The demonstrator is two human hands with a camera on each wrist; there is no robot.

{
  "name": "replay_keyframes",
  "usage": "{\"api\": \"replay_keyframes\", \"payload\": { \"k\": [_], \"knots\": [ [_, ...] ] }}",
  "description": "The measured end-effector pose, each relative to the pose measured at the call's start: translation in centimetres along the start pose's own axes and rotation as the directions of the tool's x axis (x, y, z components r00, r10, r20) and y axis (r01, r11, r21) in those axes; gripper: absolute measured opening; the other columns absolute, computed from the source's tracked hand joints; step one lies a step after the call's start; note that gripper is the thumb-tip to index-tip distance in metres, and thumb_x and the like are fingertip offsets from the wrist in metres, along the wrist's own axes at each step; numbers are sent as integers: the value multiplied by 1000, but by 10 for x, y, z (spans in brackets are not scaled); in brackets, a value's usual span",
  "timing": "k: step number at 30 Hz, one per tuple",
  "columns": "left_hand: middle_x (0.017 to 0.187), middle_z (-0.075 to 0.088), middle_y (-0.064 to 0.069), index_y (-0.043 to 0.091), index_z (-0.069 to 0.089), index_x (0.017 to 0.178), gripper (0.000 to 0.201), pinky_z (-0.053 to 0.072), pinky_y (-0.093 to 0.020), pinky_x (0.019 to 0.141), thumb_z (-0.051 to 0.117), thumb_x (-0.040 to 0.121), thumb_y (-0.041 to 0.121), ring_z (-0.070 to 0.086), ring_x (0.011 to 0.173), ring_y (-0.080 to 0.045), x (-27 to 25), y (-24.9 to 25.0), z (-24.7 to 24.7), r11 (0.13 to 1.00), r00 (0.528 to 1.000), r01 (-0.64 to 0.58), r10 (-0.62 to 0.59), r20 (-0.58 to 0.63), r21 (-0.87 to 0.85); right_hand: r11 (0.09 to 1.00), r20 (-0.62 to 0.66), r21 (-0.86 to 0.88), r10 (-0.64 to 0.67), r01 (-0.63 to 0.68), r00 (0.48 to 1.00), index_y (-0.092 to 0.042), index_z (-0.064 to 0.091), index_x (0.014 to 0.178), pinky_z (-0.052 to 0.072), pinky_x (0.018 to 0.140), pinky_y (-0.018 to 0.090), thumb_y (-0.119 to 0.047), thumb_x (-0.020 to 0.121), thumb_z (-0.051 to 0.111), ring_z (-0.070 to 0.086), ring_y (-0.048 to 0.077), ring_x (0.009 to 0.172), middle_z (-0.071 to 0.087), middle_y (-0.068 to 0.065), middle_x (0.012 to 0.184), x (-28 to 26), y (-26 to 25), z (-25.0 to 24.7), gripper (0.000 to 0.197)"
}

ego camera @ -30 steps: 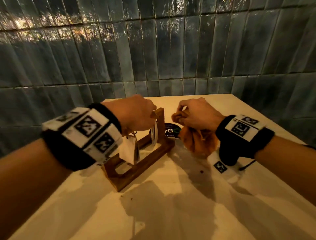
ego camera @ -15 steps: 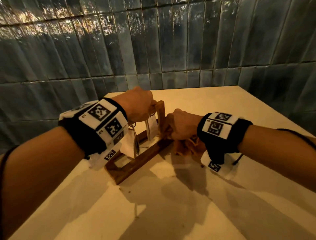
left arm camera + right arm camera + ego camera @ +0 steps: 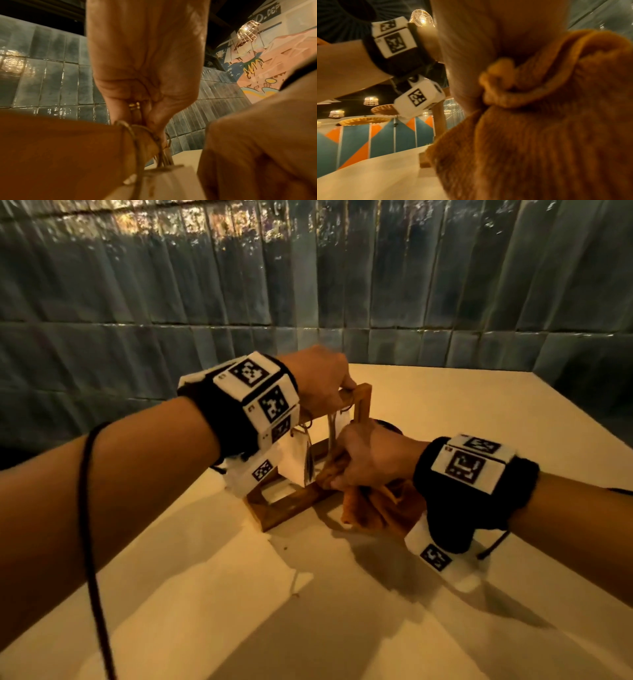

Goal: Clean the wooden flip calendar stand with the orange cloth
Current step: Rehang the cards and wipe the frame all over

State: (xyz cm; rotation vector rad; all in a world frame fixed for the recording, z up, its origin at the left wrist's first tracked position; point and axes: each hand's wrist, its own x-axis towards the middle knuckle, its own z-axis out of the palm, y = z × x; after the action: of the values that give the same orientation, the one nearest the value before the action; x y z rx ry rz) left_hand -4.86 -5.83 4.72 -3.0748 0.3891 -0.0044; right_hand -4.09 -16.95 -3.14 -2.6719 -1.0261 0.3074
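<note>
The wooden flip calendar stand (image 3: 287, 510) sits on the pale table (image 3: 342, 611), with white cards (image 3: 294, 460) hanging on metal rings (image 3: 137, 135) from its top bar. My left hand (image 3: 318, 381) grips that top bar from above, fingers curled round it. My right hand (image 3: 363, 460) holds the bunched orange cloth (image 3: 376, 508) and presses it against the stand's right upright and base. In the right wrist view the orange cloth (image 3: 547, 121) fills most of the picture, beside a corner of the wooden stand (image 3: 424, 161).
A wall of dark blue-grey tiles (image 3: 308, 285) rises right behind the table. A dark round coaster (image 3: 387, 428) lies behind the stand, mostly hidden. The table's right edge (image 3: 582, 419) runs diagonally. A thin dark cord (image 3: 90, 508) hangs along my left forearm.
My right hand with the orange cloth has moved left and down, from beside the stand onto its right upright and base. The left hand has kept its hold on the top bar.
</note>
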Motion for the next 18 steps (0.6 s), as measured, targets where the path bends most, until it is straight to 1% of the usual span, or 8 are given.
{"api": "replay_keyframes", "payload": {
  "k": [3, 6, 8, 9, 11, 12, 15, 18],
  "knots": [
    [96, 60, 2, 17, 50, 133, 40, 37, -15, 59, 50, 93, 22, 46, 63, -8, 0, 0, 1, 1000, 1000, -15, 15, 14, -3, 988, 40, -63, -141, 143, 989, -19, 67, 108, 47, 67, 14, -29, 81, 68, 55, 3, 71, 65, -9, 94, -3, -23, 11, 29],
    [98, 61, 1, 15, 49, 133, 40, 38, -19, 66, 50, 93, 20, 45, 63, -9, -3, -1, 1, 1000, 1000, -4, 4, 10, -8, 969, 72, -61, -234, 239, 969, -17, 65, 113, 53, 80, 27, -29, 82, 67, 62, 12, 87, 67, -2, 105, -5, -42, 18, 34],
    [104, 60, 1, 18, 48, 135, 42, 40, -23, 74, 50, 93, 21, 51, 79, -11, -6, 1, -2, 1000, 999, 0, -1, 37, 23, 969, 91, -89, -224, 232, 970, -18, 65, 114, 53, 83, 30, -27, 82, 66, 62, 15, 91, 67, -1, 107, -7, -44, 14, 33],
    [113, 59, 0, 19, 46, 136, 43, 40, -27, 81, 49, 93, 24, 53, 93, -17, -5, 1, -4, 998, 998, -2, -2, 65, 57, 968, 100, -131, -200, 213, 975, -19, 65, 113, 52, 82, 28, -26, 83, 65, 61, 14, 92, 65, -3, 105, -10, -40, 10, 31],
    [139, 45, -5, 17, 37, 141, 49, 35, -36, 99, 45, 96, 35, 44, 123, -24, -14, -1, -13, 991, 994, 12, -27, 110, 133, 976, 81, -171, -120, 133, 989, -22, 66, 108, 48, 70, 18, -25, 84, 64, 60, 8, 87, 62, -7, 96, -18, -29, -1, 24],
    [145, 38, -7, 15, 34, 142, 53, 31, -39, 104, 41, 96, 42, 38, 129, -25, -25, -5, -20, 986, 993, 40, -58, 104, 164, 987, 49, -139, -79, 85, 996, -23, 67, 104, 44, 65, 14, -26, 84, 65, 58, 5, 81, 62, -8, 94, -24, -23, -8, 21],
    [139, 44, -11, 12, 42, 133, 64, 34, -46, 103, 32, 90, 59, 42, 125, -29, -71, -28, -36, 962, 989, 117, -137, 63, 247, 987, -28, -163, -23, 18, 999, -24, 69, 103, 43, 64, 11, -27, 82, 67, 56, 4, 75, 65, -7, 94, -42, -12, -22, 21],
    [120, 58, -8, 15, 48, 127, 72, 47, -39, 88, 33, 80, 68, 60, 102, -25, -106, -53, -20, 965, 957, 169, -209, 200, 201, 963, -11, -267, -53, 48, 999, -29, 67, 107, 46, 67, 13, -23, 82, 66, 53, 2, 78, 60, -9, 99, -54, -21, -15, 26]
  ]
}}
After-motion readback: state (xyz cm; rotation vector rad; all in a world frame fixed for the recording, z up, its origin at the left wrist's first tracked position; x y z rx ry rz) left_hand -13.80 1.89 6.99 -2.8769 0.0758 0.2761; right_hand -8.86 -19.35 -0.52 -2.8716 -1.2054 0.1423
